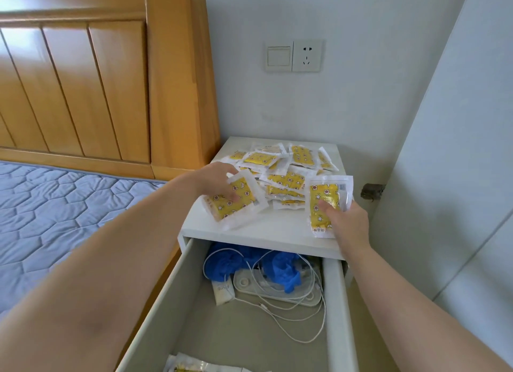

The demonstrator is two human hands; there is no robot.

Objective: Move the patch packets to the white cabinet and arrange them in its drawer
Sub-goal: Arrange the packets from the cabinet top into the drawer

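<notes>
Patch packets (pixel 286 174) lie in a loose, overlapping heap on top of the white cabinet (pixel 277 227), towards its back edge. Each is a clear-edged plastic sachet with a yellow panel printed with small star and flower shapes.

The left hand (pixel 219 182) reaches in from the bed side and grips one packet (pixel 238 205) at the front left of the heap, thumb pressed on the yellow face and fingers curled over its far edge; the packet is tilted, its near end low over the cabinet top.

The right hand (pixel 347 224) pinches a second packet (pixel 323 202) near the cabinet's front right corner, holding it almost upright with the thumb on its printed side.

The drawer (pixel 336 302) below is pulled out. More packets (pixel 194 364) show at its near end, partly cut off by the frame. At its back lie blue gloves (pixel 280 269), tangled white cables (pixel 291 310) and a white power strip (pixel 249 284).
</notes>
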